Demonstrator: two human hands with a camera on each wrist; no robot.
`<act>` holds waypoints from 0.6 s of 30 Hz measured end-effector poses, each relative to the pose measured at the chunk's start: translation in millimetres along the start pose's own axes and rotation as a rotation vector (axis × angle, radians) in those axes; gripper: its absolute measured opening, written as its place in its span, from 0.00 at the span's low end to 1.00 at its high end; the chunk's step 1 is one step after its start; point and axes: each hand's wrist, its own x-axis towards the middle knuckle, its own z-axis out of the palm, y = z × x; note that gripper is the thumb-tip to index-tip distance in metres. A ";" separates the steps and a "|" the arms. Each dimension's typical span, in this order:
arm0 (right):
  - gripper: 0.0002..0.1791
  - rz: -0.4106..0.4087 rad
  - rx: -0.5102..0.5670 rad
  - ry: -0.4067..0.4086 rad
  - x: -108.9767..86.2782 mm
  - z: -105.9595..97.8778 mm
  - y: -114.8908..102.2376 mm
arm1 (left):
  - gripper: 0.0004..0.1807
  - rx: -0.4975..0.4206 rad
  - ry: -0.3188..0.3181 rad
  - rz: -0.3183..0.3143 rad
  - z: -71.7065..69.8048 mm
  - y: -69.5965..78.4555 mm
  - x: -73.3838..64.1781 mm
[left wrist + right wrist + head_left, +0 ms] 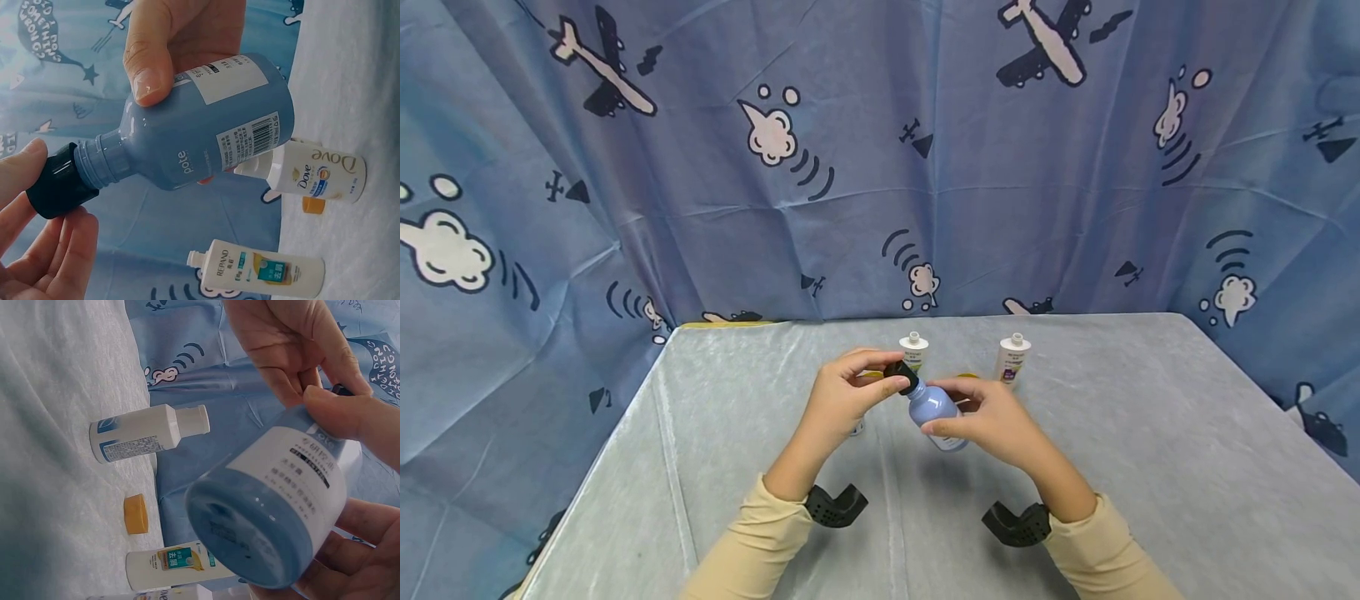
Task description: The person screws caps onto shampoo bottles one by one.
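Note:
A blue bottle (931, 406) is held tilted above the table, its neck toward the upper left in the head view. My right hand (992, 421) grips its body, thumb on the near side. With thumb and fingers, my left hand (842, 396) pinches a black cap (61, 181) at the bottle's mouth. Bare screw threads (100, 160) show beside the cap in the left wrist view; whether cap and mouth touch, I cannot tell. The right wrist view shows the bottle's base and white label (290, 469).
Behind the hands stand a white REPAND bottle (262, 269) and a white Dove bottle (319, 172). The right wrist view has another white bottle (137, 431) with a blue label, plus a yellow cap (135, 514) on the grey-covered table (1150, 433). A patterned blue curtain (850, 208) hangs behind.

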 end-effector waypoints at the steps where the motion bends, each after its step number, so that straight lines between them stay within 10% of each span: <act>1: 0.32 0.001 0.000 0.000 0.1 0.1 0.0 | 0.19 0.003 -0.003 0.003 0.4 -0.1 0.0; 18: 0.32 0.002 -0.015 -0.008 0.9 1.6 3.7 | 0.18 0.090 -0.050 0.004 5.9 -3.0 -1.6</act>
